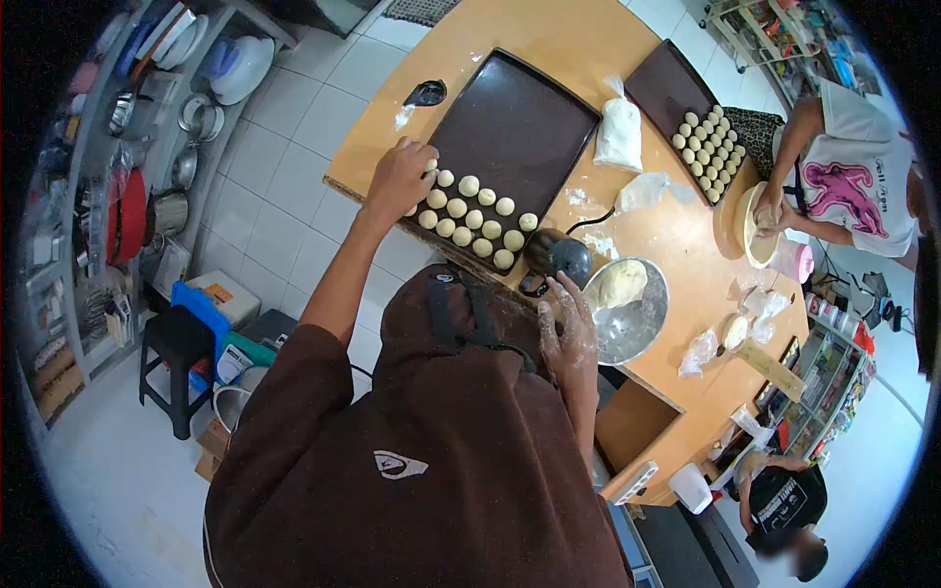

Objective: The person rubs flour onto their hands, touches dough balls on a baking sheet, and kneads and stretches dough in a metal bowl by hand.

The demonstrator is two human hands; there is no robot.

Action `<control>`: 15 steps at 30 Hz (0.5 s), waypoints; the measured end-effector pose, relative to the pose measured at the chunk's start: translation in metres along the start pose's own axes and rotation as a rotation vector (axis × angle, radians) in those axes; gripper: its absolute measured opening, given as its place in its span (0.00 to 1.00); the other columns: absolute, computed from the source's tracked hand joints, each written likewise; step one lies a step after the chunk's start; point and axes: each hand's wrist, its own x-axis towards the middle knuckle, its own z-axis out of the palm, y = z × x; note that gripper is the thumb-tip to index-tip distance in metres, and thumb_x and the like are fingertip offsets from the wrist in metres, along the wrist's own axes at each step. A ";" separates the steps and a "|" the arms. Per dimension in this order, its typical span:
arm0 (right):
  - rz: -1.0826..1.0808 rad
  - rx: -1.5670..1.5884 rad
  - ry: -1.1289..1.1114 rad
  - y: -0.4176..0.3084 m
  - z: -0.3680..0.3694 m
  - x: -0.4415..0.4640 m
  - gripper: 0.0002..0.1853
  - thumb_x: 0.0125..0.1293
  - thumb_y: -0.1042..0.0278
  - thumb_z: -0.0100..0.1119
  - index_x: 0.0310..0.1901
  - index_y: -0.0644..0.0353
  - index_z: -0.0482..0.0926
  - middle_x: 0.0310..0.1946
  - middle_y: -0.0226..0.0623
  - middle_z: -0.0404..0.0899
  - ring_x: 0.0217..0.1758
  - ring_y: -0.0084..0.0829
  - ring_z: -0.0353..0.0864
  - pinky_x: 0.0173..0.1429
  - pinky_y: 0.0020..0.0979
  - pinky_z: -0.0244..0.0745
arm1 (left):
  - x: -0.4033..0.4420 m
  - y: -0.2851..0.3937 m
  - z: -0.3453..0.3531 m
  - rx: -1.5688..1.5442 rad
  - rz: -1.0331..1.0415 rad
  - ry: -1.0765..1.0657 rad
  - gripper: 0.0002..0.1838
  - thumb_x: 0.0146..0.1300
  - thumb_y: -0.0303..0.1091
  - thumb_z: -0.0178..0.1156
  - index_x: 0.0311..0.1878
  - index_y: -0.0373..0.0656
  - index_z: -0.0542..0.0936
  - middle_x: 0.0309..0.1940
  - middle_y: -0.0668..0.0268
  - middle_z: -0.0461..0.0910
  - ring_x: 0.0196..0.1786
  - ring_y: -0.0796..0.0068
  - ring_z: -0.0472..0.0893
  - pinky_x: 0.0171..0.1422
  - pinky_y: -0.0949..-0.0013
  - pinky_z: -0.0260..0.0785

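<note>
Brown hoodie point(421, 510); floured table point(578, 29), dough balls point(487, 197) on tray point(510, 118); tiled floor point(304, 118).

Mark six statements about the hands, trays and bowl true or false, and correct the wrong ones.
1. The left hand is at the dough balls on the nearer tray. True.
2. Both hands are over that tray. False: the right hand is near the metal bowl.
3. The farther tray also holds dough balls. True.
4. The metal bowl is empty. False: a dough lump lies in it.
5. A bag lies between the trays. True.
6. Dough balls fill the nearer tray. False: much of it is bare.
</note>
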 end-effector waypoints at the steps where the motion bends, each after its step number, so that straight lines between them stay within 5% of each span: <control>1: -0.008 0.027 0.000 0.003 0.000 0.002 0.18 0.68 0.69 0.60 0.58 0.63 0.77 0.59 0.50 0.77 0.61 0.51 0.77 0.65 0.45 0.71 | 0.001 -0.003 0.003 0.018 0.039 0.009 0.13 0.56 0.30 0.65 0.45 0.42 0.80 0.40 0.59 0.79 0.52 0.57 0.76 0.55 0.55 0.71; 15: -0.033 -0.025 -0.047 -0.013 -0.009 0.038 0.16 0.68 0.68 0.59 0.55 0.64 0.78 0.51 0.52 0.81 0.55 0.51 0.80 0.59 0.44 0.74 | 0.002 0.004 -0.002 0.027 0.001 -0.037 0.10 0.54 0.23 0.61 0.42 0.39 0.81 0.44 0.59 0.77 0.53 0.56 0.75 0.56 0.55 0.72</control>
